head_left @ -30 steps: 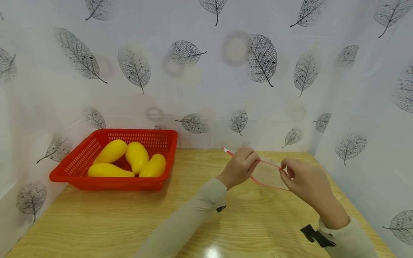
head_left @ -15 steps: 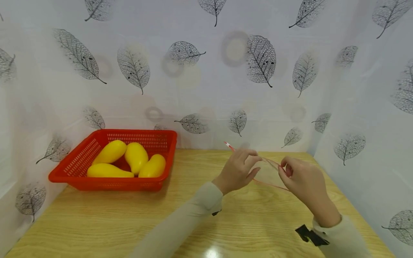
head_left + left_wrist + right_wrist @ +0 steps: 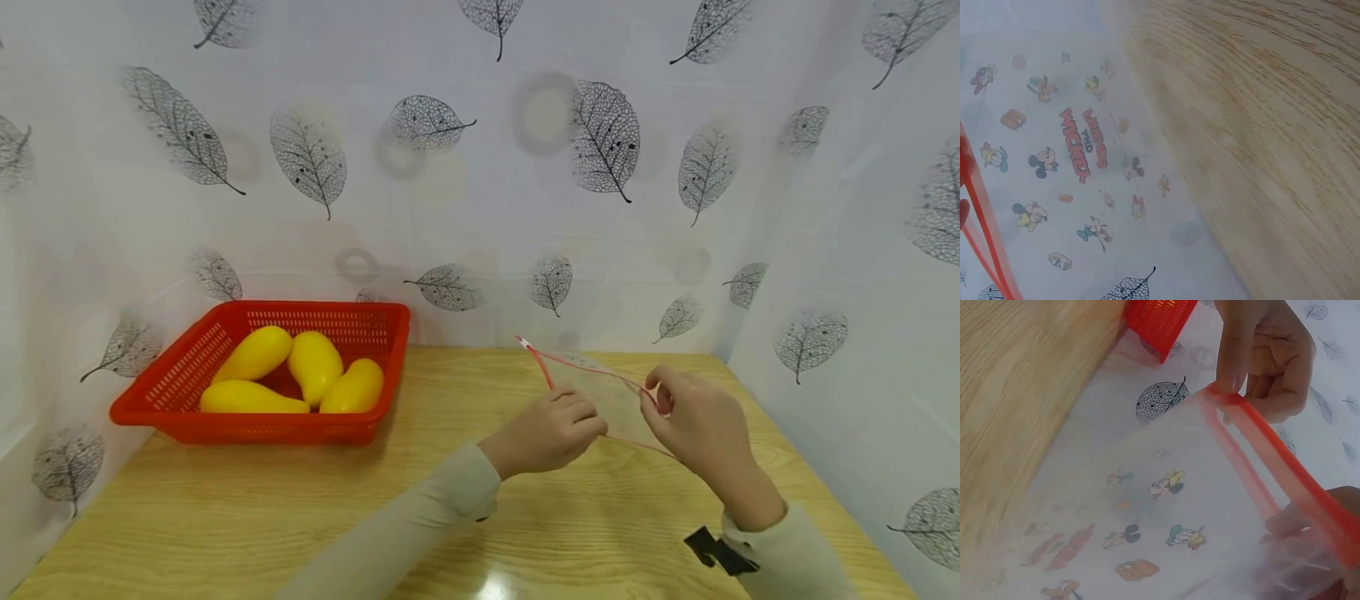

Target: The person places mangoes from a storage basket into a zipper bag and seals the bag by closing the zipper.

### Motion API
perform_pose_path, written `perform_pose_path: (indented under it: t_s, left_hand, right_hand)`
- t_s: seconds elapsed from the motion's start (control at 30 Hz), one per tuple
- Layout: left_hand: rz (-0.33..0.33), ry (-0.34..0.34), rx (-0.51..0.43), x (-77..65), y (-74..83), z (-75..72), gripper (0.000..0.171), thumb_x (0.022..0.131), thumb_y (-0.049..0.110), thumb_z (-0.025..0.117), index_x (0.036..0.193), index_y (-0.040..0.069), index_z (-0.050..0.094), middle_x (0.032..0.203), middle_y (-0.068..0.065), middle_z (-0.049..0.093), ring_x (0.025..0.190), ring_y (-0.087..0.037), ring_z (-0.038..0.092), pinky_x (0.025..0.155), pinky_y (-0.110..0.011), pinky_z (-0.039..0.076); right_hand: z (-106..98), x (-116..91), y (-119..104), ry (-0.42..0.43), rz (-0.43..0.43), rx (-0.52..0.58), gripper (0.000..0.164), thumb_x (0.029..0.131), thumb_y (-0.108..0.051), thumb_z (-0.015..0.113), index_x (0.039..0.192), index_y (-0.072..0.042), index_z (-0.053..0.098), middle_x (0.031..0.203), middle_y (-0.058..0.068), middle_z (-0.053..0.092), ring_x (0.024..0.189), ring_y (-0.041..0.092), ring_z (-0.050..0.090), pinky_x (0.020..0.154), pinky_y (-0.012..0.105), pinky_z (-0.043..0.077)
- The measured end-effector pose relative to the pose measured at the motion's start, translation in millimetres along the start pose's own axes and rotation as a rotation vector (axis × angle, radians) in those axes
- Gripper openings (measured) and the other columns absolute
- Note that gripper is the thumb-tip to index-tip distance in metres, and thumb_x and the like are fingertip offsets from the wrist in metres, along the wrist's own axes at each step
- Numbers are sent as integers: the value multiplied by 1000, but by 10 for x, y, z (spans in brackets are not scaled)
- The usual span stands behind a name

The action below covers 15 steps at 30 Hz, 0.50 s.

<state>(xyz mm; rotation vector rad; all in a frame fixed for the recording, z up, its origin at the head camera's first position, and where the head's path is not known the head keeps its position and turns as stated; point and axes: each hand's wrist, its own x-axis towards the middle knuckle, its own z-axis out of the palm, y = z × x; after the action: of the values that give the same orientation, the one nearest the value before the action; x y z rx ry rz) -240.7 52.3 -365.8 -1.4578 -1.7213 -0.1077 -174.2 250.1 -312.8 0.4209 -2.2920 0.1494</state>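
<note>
A translucent zip bag (image 3: 618,408) with a red-edged mouth is held up above the table between both hands. My left hand (image 3: 546,433) grips the near red edge, its fingers curled. My right hand (image 3: 697,425) pinches the bag at the right end of its mouth. The two red edges stand apart, so the mouth gapes. A small white piece (image 3: 525,343) shows at the bag's far left corner. Cartoon prints cover the bag (image 3: 1072,181) in the left wrist view. In the right wrist view, the left thumb and fingers (image 3: 1266,369) pinch the red edge.
At the left of the wooden table (image 3: 300,508) stands a red perforated basket (image 3: 262,429). Several yellow mangoes (image 3: 317,367) lie in it. A pale curtain (image 3: 465,208) with leaf prints encloses the table at the back and sides.
My left hand let go of the upper edge, opened, then moved down and took hold of the near edge. The bag's mouth has spread apart. My right hand keeps its pinch, shifting slightly left.
</note>
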Motion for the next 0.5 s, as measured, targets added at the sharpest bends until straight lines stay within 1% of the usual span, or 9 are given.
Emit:
perform_pose_path:
  t_s: [0.17,0.37,0.5]
  left_hand:
    - [-6,-20,-33,-77,-17,-2,12,93,17,54,90,19,66,85,9,64,84,-5,60,87,-21,47]
    - [-10,-31,-95,-170,-38,-1,10,92,16,57,89,19,67,85,10,64,85,-5,60,87,-21,47]
    - [-11,-39,-118,-205,-45,-21,10,92,16,59,88,20,67,87,10,66,86,-4,61,87,-21,47]
  right_hand:
    - [5,10,24,-11,-68,-11,13,71,-11,71,79,-10,61,54,-8,46,44,-2,22,39,17,19]
    - [12,68,57,-35,-248,-3,17,70,-13,68,86,-11,61,63,-3,53,45,-1,24,40,14,18]
    - [24,133,44,-72,-357,19,22,68,-11,67,90,-11,64,76,-1,59,46,0,32,41,13,20]
